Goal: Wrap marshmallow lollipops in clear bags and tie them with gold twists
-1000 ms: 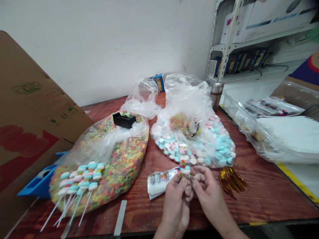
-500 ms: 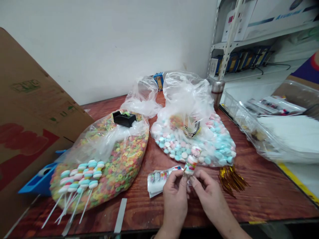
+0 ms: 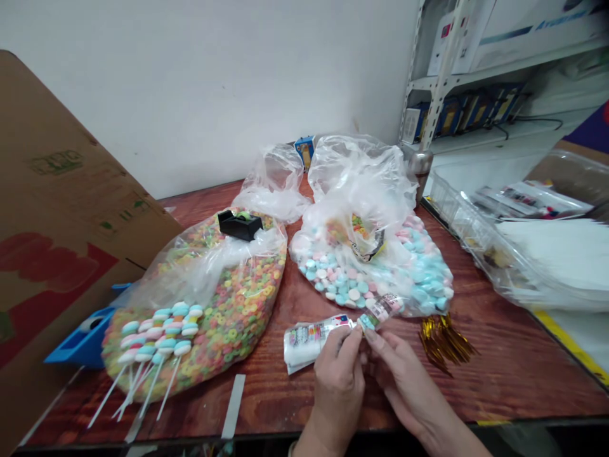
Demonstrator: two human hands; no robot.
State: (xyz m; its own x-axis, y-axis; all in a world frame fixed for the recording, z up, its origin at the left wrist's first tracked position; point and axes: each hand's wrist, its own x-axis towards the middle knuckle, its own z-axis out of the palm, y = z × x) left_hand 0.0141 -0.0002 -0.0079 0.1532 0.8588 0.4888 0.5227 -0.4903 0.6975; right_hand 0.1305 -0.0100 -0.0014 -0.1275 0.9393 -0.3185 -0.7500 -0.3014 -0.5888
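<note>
Cellophane-wrapped candy stick (image 3: 381, 308) now tipped nearly flat.
You pinch its lower end narrowly between left hand (image 3: 337, 392) and right hand (image 3: 404, 381).

Here's the left hand (image 3: 339, 387), upright, fingers curled into a tight pinch, and the right hand (image 3: 404, 384) slanting in low, its fingertips (image 3: 370, 335) pinching just beside it!
</note>
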